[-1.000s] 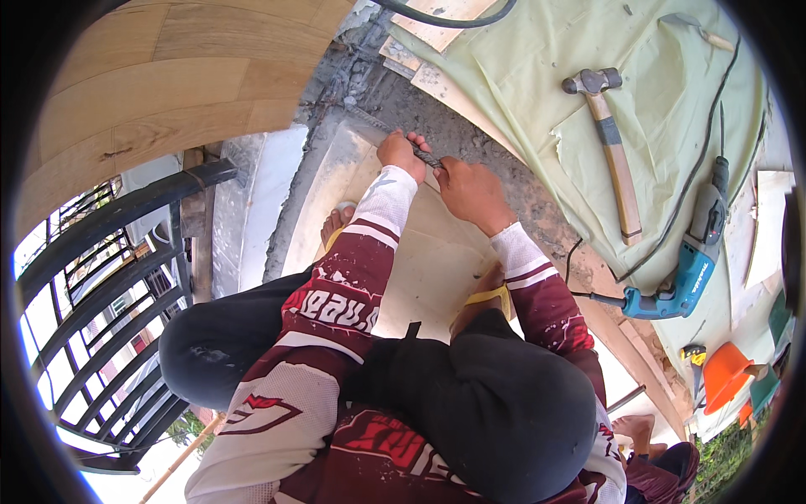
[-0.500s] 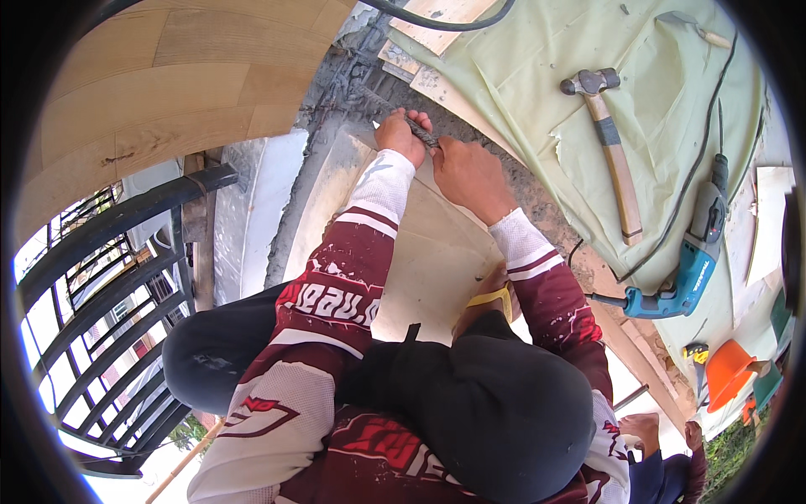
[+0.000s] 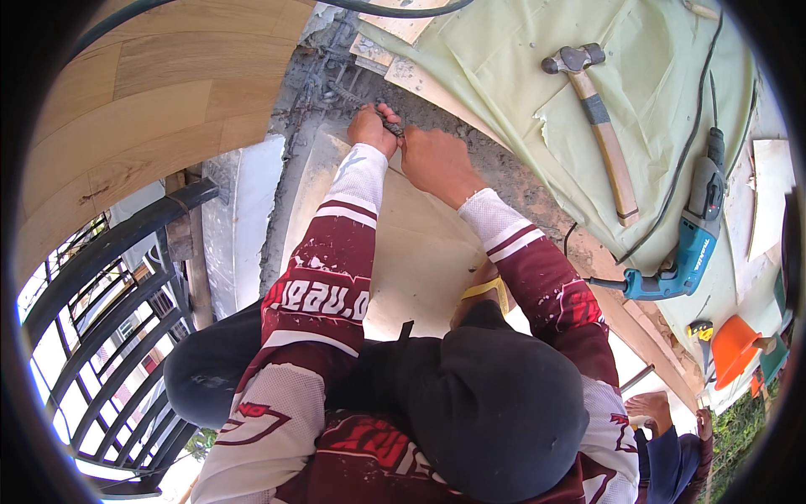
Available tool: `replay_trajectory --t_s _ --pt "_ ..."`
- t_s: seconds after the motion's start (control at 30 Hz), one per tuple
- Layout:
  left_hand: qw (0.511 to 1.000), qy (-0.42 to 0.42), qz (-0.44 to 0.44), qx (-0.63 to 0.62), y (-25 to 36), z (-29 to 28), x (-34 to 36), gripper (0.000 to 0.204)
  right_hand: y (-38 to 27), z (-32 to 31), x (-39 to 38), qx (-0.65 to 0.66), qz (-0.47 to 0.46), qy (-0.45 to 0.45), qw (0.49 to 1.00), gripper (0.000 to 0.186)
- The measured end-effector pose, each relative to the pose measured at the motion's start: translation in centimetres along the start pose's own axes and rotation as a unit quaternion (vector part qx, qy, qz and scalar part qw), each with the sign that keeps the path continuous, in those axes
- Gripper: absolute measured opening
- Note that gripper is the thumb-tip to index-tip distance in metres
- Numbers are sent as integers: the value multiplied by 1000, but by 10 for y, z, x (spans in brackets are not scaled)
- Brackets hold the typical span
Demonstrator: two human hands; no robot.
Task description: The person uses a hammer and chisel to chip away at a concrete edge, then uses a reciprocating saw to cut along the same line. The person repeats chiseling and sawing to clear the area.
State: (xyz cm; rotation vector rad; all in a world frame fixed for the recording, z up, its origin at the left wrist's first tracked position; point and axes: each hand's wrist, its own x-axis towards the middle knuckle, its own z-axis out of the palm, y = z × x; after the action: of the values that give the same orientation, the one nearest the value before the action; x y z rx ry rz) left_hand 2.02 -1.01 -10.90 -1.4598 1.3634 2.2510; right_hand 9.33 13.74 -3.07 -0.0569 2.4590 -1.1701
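My left hand (image 3: 370, 131) is closed round a grey ribbed rod (image 3: 392, 128) that looks like rebar. Just right of it, my right hand (image 3: 438, 163) has its fingers pinched at the rod's near end; its fingertips are partly hidden. The rod slants away to the far left over rough broken concrete (image 3: 312, 80), where more bars and wires show. Below both hands lies a pale beige panel (image 3: 420, 252), between my forearms and above my knees.
On the right, a ball-peen hammer (image 3: 601, 134) and a teal rotary drill (image 3: 697, 231) with its cord rest on a pale green sheet (image 3: 663, 92). A curved wooden surface (image 3: 176, 76) and black railing (image 3: 109, 244) stand left. An orange container (image 3: 733, 351) sits far right; another person's hand (image 3: 651, 409) shows lower right.
The whole view has shifted, so the hammer, drill and hands all appear farther left and higher. Both hands keep their grip on the rod, with little movement against the surroundings.
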Motion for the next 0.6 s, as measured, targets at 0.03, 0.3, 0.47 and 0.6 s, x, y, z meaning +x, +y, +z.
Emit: replay_trajectory --t_s 0.03,0.3,0.47,0.6 --pt "1000 2 -19 4 9 3 6 11 -3 2 4 -12 4 -1 1000 27" --pt "994 -3 25 107 22 6 -16 13 -19 9 1 45 34 -5 998 23" --pt "998 -52 -5 45 31 11 -14 13 -23 14 8 59 43 5 997 24" --pt "998 -15 -54 25 38 23 -3 9 -18 6 18 30 37 15 999 28"
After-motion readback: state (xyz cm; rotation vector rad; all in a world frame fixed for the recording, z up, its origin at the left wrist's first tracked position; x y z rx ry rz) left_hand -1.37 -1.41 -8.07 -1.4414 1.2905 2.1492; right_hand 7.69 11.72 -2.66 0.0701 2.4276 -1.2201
